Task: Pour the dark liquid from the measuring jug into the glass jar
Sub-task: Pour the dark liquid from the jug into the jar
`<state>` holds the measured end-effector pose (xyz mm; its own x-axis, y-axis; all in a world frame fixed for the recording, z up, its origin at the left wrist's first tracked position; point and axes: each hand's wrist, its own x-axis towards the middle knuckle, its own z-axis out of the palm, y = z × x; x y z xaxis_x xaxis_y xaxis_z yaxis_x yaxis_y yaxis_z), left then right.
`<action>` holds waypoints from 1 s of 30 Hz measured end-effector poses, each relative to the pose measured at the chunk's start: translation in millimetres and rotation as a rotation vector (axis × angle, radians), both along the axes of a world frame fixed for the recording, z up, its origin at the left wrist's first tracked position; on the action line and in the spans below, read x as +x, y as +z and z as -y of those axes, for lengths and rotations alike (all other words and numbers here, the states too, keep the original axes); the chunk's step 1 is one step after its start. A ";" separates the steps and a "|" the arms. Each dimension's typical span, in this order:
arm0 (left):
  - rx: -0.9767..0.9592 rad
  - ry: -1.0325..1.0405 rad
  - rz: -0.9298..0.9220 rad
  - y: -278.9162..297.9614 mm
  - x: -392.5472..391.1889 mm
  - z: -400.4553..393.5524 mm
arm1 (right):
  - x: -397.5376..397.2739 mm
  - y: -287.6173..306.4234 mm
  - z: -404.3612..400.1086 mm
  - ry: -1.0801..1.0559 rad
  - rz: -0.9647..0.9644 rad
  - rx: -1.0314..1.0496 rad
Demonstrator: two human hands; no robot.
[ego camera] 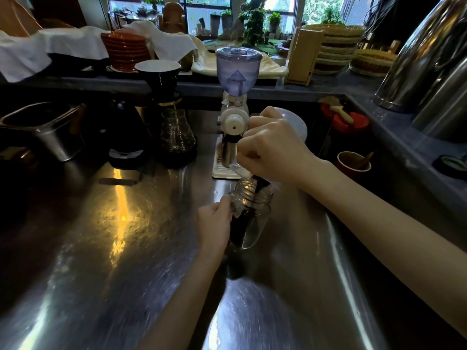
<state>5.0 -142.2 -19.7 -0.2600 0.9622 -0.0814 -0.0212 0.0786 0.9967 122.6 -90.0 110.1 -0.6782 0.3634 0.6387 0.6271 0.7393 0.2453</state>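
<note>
Fingers (222, 210) steady glass jar (250, 218) on steel counter (113, 223); windowed kitchen.

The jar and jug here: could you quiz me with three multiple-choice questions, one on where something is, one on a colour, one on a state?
1. Where is the jug relative to the jar?
A. above its mouth
B. flat on the counter
C. behind the grinder

2. What colour are the stacked plates at the back?
A. blue
B. orange-red
C. white

3. What state is the jar in?
A. empty
B. capped
C. partly filled with dark liquid

Answers: 1 A, the right hand tips the jug over the jar's mouth. 2 B, the stack shows orange-red. 3 C, dark liquid sits inside the open jar, steadied by the left hand.
</note>
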 end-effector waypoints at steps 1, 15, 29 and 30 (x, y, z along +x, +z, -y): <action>-0.003 0.001 0.000 0.0 -0.1 -0.2 | -0.4 -0.2 -0.3 0.001 0.008 0.011; -0.018 0.012 0.000 4.2 2.0 -6.6 | -2.3 -4.6 -4.0 0.047 0.051 0.069; -0.053 0.029 0.053 0.1 4.4 -11.3 | -1.8 -2.4 -2.5 0.075 0.052 0.088; -0.050 0.029 0.052 -0.2 4.3 -11.3 | -1.5 -2.1 -2.8 0.071 0.047 0.088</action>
<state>9.3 -130.9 -19.9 -0.2818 0.9486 -0.1438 -0.0763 0.1273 0.9889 121.2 -87.2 108.0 -0.7303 0.2569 0.6330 0.5600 0.7558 0.3393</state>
